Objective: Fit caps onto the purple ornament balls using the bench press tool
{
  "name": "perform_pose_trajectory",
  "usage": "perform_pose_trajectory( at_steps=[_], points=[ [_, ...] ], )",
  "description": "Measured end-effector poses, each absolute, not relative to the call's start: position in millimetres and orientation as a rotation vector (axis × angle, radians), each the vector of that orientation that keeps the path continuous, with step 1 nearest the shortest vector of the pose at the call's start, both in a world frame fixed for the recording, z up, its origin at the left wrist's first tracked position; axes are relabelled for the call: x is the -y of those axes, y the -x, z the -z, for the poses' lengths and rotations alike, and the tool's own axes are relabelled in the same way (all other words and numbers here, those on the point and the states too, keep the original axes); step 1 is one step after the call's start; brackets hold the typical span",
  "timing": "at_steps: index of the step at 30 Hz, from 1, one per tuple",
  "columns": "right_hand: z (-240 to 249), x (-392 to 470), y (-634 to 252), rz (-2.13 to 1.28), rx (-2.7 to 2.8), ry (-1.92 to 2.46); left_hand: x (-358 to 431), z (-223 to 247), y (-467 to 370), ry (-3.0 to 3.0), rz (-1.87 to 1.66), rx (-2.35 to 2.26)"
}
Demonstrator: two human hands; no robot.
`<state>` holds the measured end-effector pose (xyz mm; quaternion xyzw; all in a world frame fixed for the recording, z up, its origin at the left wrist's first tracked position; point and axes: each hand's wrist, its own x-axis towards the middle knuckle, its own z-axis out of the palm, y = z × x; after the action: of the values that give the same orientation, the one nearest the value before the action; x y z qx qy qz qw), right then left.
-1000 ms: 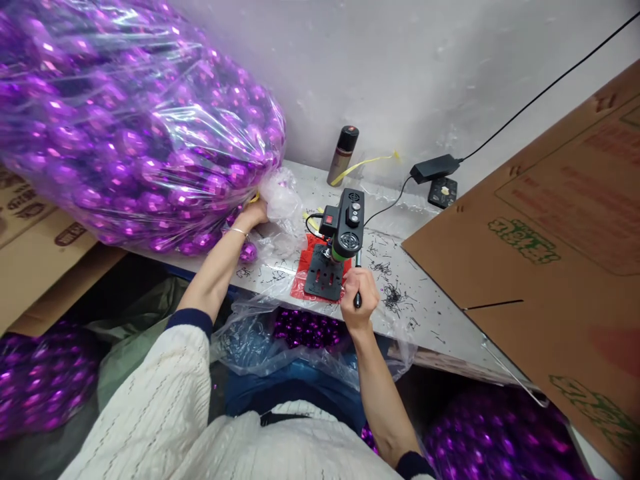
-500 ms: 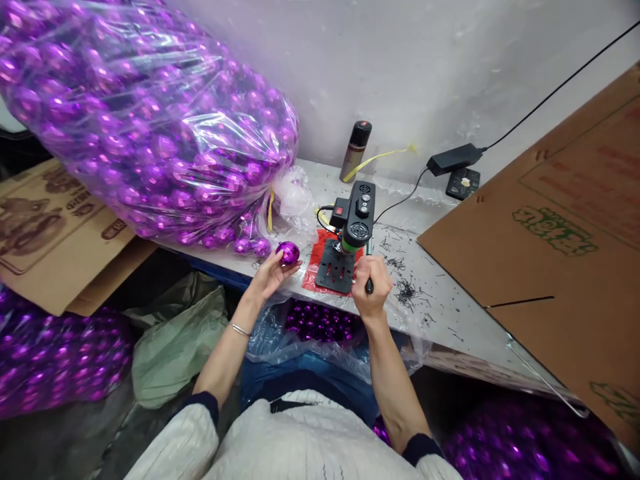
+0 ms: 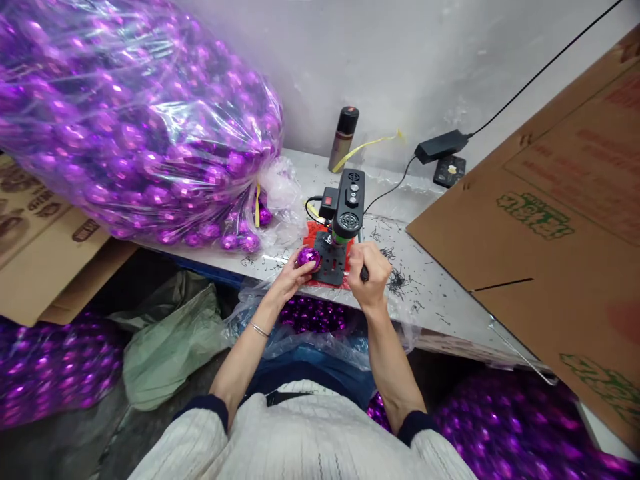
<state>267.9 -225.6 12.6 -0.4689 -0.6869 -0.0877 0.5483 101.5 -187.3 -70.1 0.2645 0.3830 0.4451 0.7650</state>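
Purple ball (image 3: 310,256), in left grip (image 3: 291,275), now nearer black machine (image 3: 348,203)

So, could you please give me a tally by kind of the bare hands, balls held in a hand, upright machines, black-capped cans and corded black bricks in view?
Bare hands: 2 (left hand, right hand)
Held purple ball: 1
Upright machine: 1
Black-capped can: 1
Corded black brick: 1
Total: 6
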Motion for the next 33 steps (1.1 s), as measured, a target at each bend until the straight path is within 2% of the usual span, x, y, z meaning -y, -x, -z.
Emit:
perform_pose_trajectory(
  at_steps=[13, 26, 33],
  points=[
    [-9, 227, -268, 0.211, 1.631, 1.133, 176, 74, -100, -0.720, -1.025, -0.846],
    [-9, 229, -269, 0.260, 1.673, 1.102, 170, 104, -125, -1.528, -0.998, -1.304],
    [-12, 228, -268, 0.236, 1.636, 1.117, 167, 105, -127, -2.036, -1.021, -1.214]
  ],
)
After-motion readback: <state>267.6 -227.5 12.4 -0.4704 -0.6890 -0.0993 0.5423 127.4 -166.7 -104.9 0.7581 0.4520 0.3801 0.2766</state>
